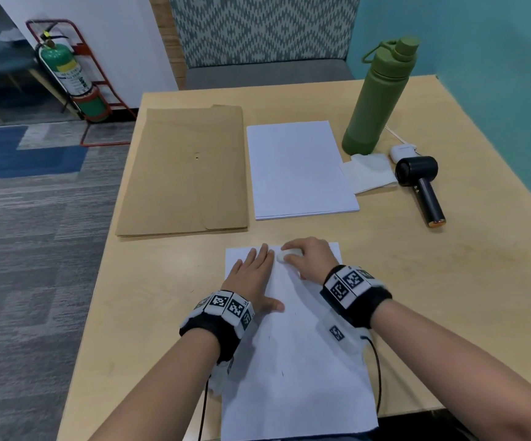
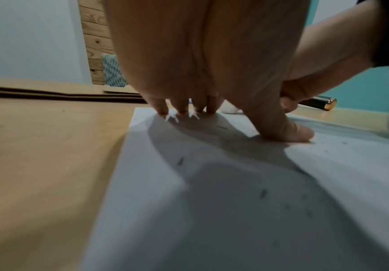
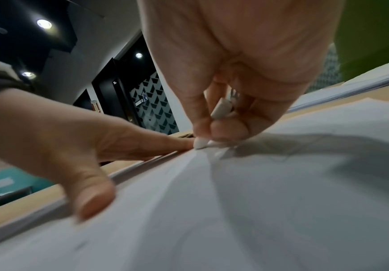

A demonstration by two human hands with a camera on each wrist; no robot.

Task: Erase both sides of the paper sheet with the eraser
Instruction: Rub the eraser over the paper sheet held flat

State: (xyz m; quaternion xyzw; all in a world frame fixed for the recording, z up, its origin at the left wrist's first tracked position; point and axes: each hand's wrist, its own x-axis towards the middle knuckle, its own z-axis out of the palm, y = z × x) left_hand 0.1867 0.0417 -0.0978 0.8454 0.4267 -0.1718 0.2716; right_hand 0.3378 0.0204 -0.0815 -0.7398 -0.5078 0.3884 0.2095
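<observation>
A white paper sheet (image 1: pixel 299 361) lies on the wooden table (image 1: pixel 448 281) in front of me, its near end hanging over the table's front edge. My left hand (image 1: pixel 253 278) lies flat on the sheet's far left part, fingers straight, pressing it down (image 2: pixel 281 132). My right hand (image 1: pixel 305 256) pinches a small white eraser (image 1: pixel 281 256) near the sheet's far edge, just right of the left fingertips. In the right wrist view the eraser (image 3: pixel 200 143) touches the paper (image 3: pixel 281 201) under the pinching fingers. Small dark crumbs dot the sheet (image 2: pixel 235 210).
A brown envelope (image 1: pixel 184 173) and a stack of white paper (image 1: pixel 299 170) lie farther back. At the right stand a green bottle (image 1: pixel 378 97), a tissue (image 1: pixel 369 173), a white earbud case (image 1: pixel 402 152) and a dark handheld fan (image 1: pixel 421 186).
</observation>
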